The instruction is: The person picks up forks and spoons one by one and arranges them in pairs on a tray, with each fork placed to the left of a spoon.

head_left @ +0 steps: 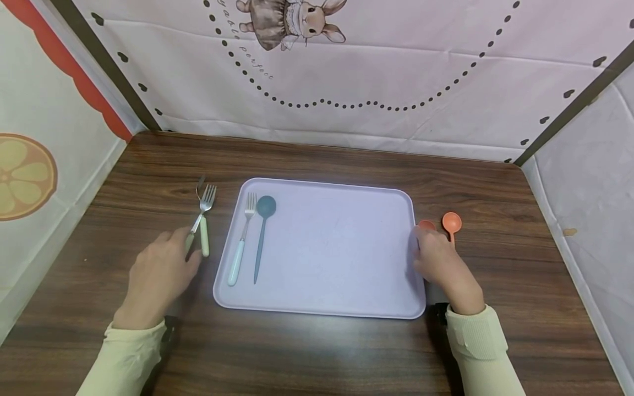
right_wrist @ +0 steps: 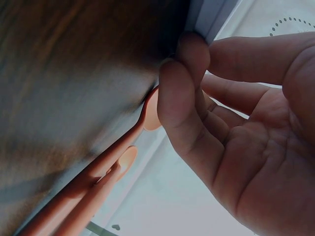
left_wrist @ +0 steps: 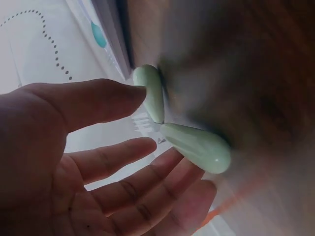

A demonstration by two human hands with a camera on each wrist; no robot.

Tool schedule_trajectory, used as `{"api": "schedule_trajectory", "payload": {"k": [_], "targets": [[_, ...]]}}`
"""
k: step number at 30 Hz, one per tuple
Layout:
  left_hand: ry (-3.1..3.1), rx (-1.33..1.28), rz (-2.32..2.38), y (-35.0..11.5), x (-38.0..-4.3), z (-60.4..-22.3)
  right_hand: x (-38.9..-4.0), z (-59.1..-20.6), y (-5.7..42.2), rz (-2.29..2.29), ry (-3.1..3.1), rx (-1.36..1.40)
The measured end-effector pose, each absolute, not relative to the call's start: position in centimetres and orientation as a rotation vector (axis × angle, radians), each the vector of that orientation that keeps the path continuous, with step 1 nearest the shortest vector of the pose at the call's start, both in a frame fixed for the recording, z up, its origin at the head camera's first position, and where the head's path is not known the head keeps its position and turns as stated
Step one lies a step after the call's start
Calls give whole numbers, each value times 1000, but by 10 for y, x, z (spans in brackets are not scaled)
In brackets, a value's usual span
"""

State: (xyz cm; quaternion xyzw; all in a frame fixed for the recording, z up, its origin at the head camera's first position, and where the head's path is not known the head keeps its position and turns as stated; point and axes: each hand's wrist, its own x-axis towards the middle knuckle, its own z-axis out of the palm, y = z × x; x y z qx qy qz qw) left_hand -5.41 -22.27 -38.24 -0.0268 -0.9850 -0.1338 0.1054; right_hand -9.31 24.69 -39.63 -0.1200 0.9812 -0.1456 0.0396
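Observation:
My left hand [head_left: 159, 271] is beside two forks with pale green handles, a near fork [head_left: 202, 210] and another fork [head_left: 205, 236], crossing each other on the table. In the left wrist view, its fingers [left_wrist: 123, 157] spread loosely under the green handles, and no firm grasp shows. My right hand [head_left: 441, 261] is at the right rim of the lilac tray [head_left: 342, 253], with bent fingers [right_wrist: 177, 93] and the thumb close together; whether they pinch the rim is hidden. Close by lie two orange spoons, one spoon [head_left: 452, 222] in plain view and another spoon [head_left: 427, 224] partly covered by the hand.
On the tray's left side lie a fork with a light blue handle [head_left: 236, 263] and a teal spoon [head_left: 266, 207], side by side. The brown wooden table [head_left: 317, 346] meets a printed cloth wall [head_left: 371, 71] at the back, with more cloth at both sides.

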Motion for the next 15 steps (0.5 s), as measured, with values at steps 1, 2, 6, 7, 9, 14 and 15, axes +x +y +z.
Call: {"api": "schedule_trajectory", "payload": {"k": [1,2,6,7,9,14,15], "targets": [[-2919,-70,-397,-224,-54,-383,-93,-396,247,-447,3009,-370],[-2935,-59,-399,-224,-54,-383,-93,-397,247,-448,3009,-370],[-2978,-42,-402,-227,-53,-385,-93,-397,247,-454,3009,-366],[-2985,-42,-403,-228,-53,-385,-93,-397,247,-454,3011,-366],[-2983,-45,-410,-229,-54,-386,-93,-397,247,-453,3011,-362],[-2971,-63,-419,-230,-54,-386,-93,-397,247,-453,3011,-360],[-2969,-65,-419,-230,-54,-386,-93,-397,247,-456,3010,-361]]}}
